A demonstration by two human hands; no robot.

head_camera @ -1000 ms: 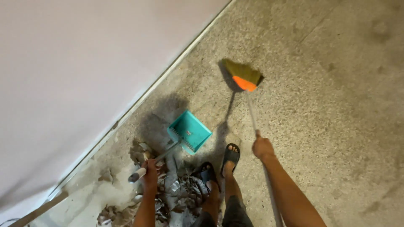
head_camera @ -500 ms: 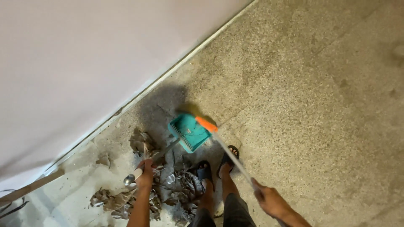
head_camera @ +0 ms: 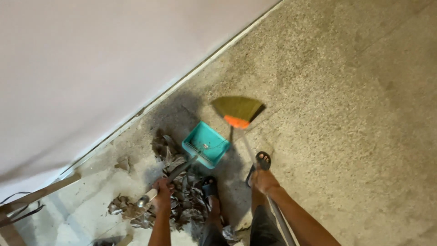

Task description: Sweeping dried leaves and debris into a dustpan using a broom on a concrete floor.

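While the left hand [head_camera: 162, 187] is clenched round the long handle of a teal dustpan [head_camera: 205, 144] resting on the speckled floor [head_camera: 346, 114] beside dry leaves [head_camera: 175, 205], the right hand [head_camera: 264, 181] grips a broom [head_camera: 237, 111] just beyond the pan.

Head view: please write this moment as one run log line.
left hand: grips handle of teal plastic dustpan | right hand: grips pole of orange-headed broom | bristles beside dustpan | dry leaf pile behind

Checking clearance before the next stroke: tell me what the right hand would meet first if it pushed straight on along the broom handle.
The right hand points along the handle toward the broom head; beyond that, probably bare floor.
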